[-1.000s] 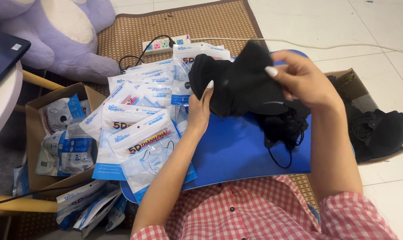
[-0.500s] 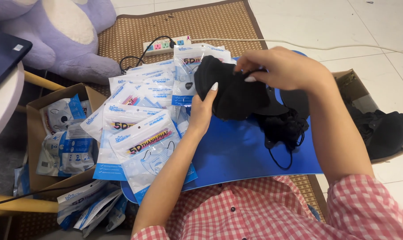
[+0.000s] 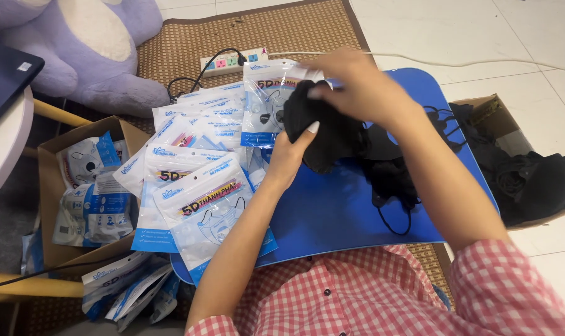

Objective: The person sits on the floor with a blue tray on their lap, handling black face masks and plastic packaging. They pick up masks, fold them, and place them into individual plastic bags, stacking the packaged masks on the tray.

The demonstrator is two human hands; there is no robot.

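Head cam, steep downward, close over lap

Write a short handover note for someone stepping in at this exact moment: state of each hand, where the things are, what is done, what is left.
Left hand: grips the black masks from below.
Right hand: presses on top of them, over the blue board.
More loose black masks lie in the box on the right.
Done: filled packets sit in the box on the left.
Left: empty packets piled on the board's left side; the held masks are not yet in one.
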